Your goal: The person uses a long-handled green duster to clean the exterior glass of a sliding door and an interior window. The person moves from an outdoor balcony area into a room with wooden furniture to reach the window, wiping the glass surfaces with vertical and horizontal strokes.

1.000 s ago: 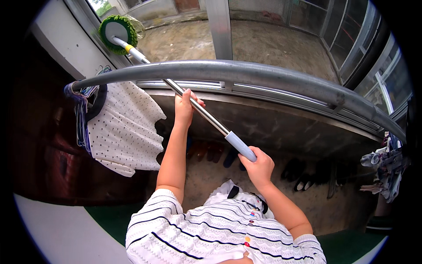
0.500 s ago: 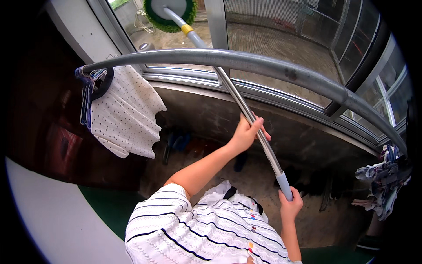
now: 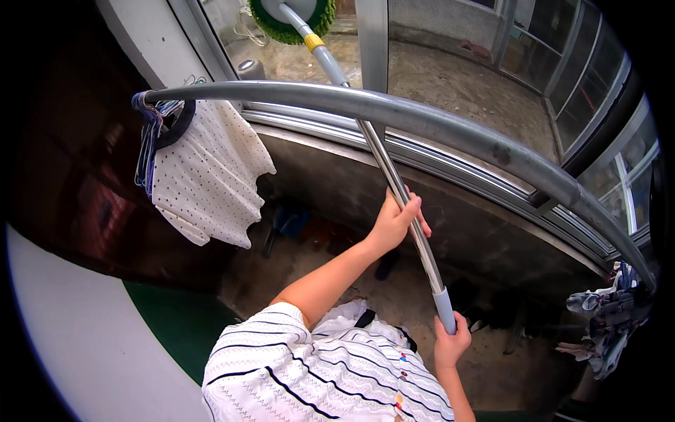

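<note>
A long-handled mop (image 3: 380, 151) with a steel pole slants up and away from me, passing under the grey clothes rail. Its round head (image 3: 294, 15), edged with green fringe, is up against the window at the top, partly cut off by the picture's edge. My left hand (image 3: 399, 221) is closed around the middle of the pole. Lower down, my right hand (image 3: 452, 342) grips the grey plastic sleeve at the pole's near end. A yellow collar (image 3: 313, 42) sits on the handle just below the head.
The thick metal rail (image 3: 422, 118) arches across in front of me. On its left end hang a dotted white shirt (image 3: 211, 165) and several hangers (image 3: 145, 151); small laundry (image 3: 608, 316) hangs at the right. Behind are the sliding window frame (image 3: 374, 56) and a low concrete wall (image 3: 323, 176).
The whole scene has shifted slightly as my view turned. My right hand and the mop's lower end have moved a little left and down; both hands keep their hold.
</note>
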